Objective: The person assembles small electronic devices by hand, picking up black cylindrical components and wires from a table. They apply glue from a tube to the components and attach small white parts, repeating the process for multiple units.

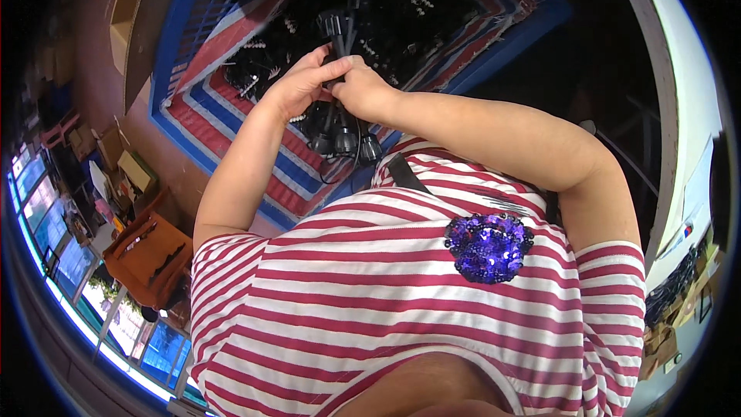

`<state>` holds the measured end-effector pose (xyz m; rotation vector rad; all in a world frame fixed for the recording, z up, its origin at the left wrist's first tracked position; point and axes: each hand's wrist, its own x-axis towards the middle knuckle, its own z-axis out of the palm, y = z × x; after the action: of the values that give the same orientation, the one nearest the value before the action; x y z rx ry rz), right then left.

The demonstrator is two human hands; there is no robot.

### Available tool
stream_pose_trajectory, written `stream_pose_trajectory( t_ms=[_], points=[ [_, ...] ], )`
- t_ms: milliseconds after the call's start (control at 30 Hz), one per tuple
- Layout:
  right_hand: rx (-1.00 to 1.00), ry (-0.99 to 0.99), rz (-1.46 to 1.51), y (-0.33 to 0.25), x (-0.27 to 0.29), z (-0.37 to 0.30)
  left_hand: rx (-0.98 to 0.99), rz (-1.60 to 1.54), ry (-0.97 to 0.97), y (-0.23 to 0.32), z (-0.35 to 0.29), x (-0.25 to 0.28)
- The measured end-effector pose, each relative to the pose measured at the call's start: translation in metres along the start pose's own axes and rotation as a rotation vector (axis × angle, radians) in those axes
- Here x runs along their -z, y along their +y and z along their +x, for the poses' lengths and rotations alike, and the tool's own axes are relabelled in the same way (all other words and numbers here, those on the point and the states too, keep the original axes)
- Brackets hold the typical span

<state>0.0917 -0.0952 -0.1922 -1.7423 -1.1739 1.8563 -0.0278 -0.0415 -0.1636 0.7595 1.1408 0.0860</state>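
Note:
A bundle of black cords with flared, cone-shaped black ends (345, 140) is in my two hands, above a large blue crate (166, 85). My right hand (364, 93) is closed around the middle of the bundle. Close against it, my left hand (303, 85) has its thumb laid across toward the right hand and its fingers curled behind the cords. More black ends (332, 25) stick out beyond my hands, on the far side. The cords between my palms are hidden. A thin loop of wire hangs below the near ends.
Red, white and blue striped cloth (224, 108) lines the crate, which holds many black parts with small pale bits. A cardboard box (133, 27) stands at its left. Farther left are an orange-brown chair (150, 255) and windows. A pale table edge (652, 69) runs along the right.

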Motion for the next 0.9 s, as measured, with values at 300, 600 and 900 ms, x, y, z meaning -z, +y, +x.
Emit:
stream_pose_trajectory(
  t_ms=[300,600,900],
  points=[
    [0.149,-0.183,-0.499,-0.038,0.033,-0.058,-0.142,-0.233,0.263,-0.012,0.000,-0.011],
    [0.259,-0.112,-0.207,0.006,0.078,-0.078,-0.154,-0.299,0.303,0.008,-0.089,0.044],
    [-0.111,-0.014,0.667,0.079,0.154,-0.075,-0.286,-0.448,0.251,0.023,-0.132,0.056]
  ],
)
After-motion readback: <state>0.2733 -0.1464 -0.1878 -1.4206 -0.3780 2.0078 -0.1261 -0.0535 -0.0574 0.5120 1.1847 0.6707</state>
